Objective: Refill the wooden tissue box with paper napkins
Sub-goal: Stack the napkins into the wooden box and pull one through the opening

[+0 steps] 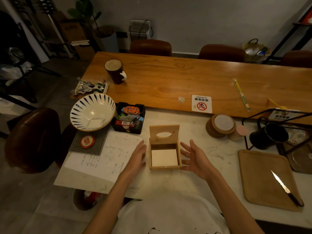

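Note:
The wooden tissue box [165, 167] stands on the white marble table in front of me, its hinged lid [164, 133] with an oval slot raised upright at the back. A stack of white paper napkins [164, 157] lies flat inside it. My left hand [138, 157] is just left of the box with fingers straight, close to its side wall. My right hand [194, 157] hovers just right of the box, fingers spread and relaxed, holding nothing.
A sheet of handwritten paper [103, 159] lies left of the box. Behind it are a striped bowl [92, 112] and a black tray of small items [129, 118]. Coasters [221, 125] sit back right; a wooden board [263, 179] with a knife [285, 188] lies right.

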